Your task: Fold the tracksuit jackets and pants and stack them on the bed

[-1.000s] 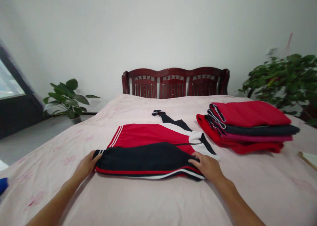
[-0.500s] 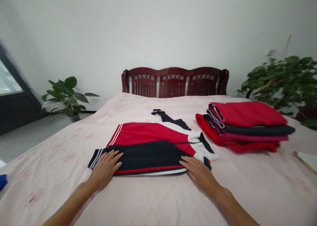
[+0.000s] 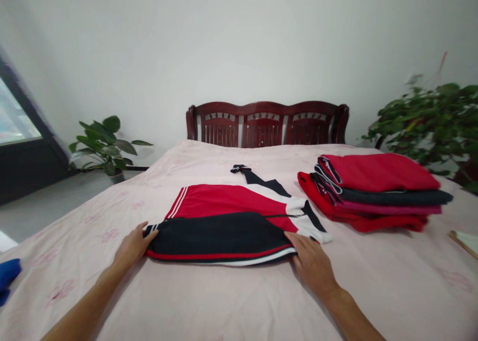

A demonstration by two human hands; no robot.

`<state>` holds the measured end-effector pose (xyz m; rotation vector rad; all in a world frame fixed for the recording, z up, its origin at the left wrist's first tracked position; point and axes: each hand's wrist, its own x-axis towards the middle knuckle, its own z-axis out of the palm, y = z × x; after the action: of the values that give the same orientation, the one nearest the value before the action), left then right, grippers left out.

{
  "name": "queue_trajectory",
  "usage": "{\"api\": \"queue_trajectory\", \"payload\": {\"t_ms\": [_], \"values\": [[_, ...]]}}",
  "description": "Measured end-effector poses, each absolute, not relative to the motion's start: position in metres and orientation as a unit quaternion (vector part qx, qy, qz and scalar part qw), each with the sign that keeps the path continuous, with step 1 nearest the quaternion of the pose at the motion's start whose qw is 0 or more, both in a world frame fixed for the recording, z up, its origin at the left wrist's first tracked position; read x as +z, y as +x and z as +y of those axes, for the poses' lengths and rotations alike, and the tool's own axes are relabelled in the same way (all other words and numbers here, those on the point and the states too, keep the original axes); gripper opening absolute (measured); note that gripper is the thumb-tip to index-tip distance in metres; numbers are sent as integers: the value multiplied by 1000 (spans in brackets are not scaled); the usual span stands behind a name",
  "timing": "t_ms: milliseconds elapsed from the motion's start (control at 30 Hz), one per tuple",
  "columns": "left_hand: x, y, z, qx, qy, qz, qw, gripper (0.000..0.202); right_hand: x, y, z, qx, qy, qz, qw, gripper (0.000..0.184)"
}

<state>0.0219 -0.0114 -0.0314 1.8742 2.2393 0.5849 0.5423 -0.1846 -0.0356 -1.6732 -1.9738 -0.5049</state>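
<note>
A red, black and white jacket lies on the bed with its near side, black with red and white stripes, folded over the red middle. My left hand is closed on the striped hem at the left end of the fold, thumb and fingers either side of the cloth. At the right end, by the white shoulder part, my right hand grips the folded edge, with its fingers on top. The far black sleeve stretches away from me, its striped cuff bunched.
To the right stands a pile of folded red and dark clothes. The pink floral bedsheet spreads all round. A blue item is at the left edge. Beyond are a wooden headboard and potted plants on both sides.
My left hand has gone from lying flat on the black cloth to gripping its left end. My right hand has shifted slightly right and closed on the edge. The front edge now bows slightly.
</note>
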Motion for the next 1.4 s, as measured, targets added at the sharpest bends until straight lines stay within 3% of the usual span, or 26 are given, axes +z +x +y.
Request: {"api": "queue_trajectory", "payload": {"t_ms": [133,267,400,567,833,1100,1233,1300,1400], "values": [[-6,28,-23,197,648,733,67,42,-29,549,-186,-197,-652,-696,227,55],[17,36,-24,250,641,726,2,42,-25,561,-188,-218,-660,-679,239,58],[19,40,-6,248,600,756,79,42,-26,573,-187,-209,-667,-667,260,63],[-6,44,2,202,611,752,146,29,-39,582,-184,-154,-686,-678,215,62],[-18,37,-5,179,604,770,101,39,-28,590,-190,-189,-727,-614,243,50],[-19,40,-11,169,605,775,66,44,-32,605,-195,-148,-733,-591,302,44],[-18,39,-14,145,604,781,69,48,-35,606,-196,-98,-749,-591,281,43],[-15,39,-18,133,628,766,28,48,-39,609,-194,-57,-746,-591,303,43],[-6,45,-25,156,683,707,-98,47,-44,621,-193,49,-707,-581,401,46]]}}
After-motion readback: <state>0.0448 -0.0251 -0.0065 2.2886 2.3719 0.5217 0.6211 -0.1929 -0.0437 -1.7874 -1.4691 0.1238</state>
